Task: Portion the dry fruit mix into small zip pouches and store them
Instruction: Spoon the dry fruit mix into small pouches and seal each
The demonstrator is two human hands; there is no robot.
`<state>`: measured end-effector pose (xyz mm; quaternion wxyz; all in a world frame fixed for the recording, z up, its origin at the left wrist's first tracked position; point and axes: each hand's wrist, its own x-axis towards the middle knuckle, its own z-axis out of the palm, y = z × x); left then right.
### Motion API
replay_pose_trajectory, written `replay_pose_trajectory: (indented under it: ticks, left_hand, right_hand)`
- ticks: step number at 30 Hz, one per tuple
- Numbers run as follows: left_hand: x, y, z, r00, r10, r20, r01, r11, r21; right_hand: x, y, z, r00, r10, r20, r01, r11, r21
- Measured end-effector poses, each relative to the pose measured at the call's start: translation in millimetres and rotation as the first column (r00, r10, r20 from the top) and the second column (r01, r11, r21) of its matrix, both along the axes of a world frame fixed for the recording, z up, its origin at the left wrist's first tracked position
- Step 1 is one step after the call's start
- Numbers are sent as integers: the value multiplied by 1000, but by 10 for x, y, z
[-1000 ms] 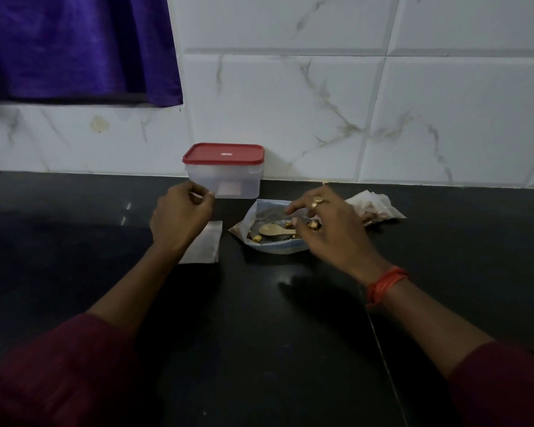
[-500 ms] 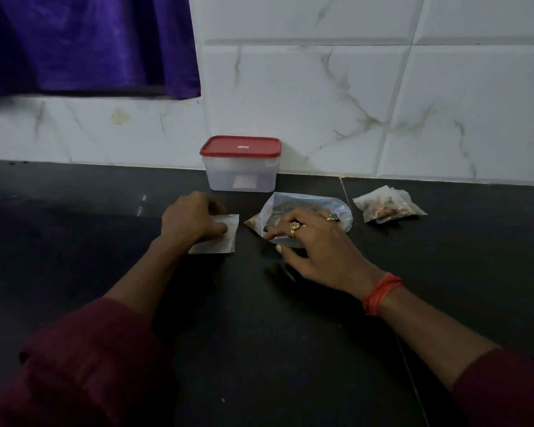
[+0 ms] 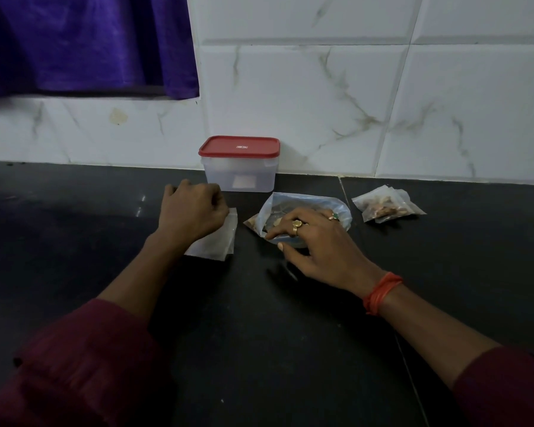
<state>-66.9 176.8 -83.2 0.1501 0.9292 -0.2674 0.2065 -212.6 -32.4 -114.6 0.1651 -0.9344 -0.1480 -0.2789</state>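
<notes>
You won't find a single word, number or brand here that you can read. The red lid of the clear container by the wall carries a small white mark at its middle, but it is too small and blurred for you to make out any letters. On the container's front wall you can see a pale rectangular label, and in this dim view you cannot tell whether anything is written on it.
</notes>
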Motion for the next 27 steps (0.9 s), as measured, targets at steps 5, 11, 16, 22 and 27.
replay_pose_trajectory:
  ticks: [5,11,16,22,27]
  left_hand:
    - [-41,-84,-2,994,-87,72,106,942,-317]
    - [-287,-338,104,928,-360,100,331,669,-665]
    - [-562,-545,107,824,-565,54,354,437,-827]
    - [-696,-664,43,733,-680,-21,311,362,-879]
    - [-720,-687,3,710,-694,-118,212,370,-904]
  right_hand:
    - [-3,33,53,994,-35,102,21,990,136]
    - [-27,63,136,973,-125,192,51,935,351]
    - [-18,59,160,971,-206,122,97,804,586]
    - [-23,7,195,973,-213,89,82,681,728]
    - [-53,42,211,979,-175,101,54,709,703]
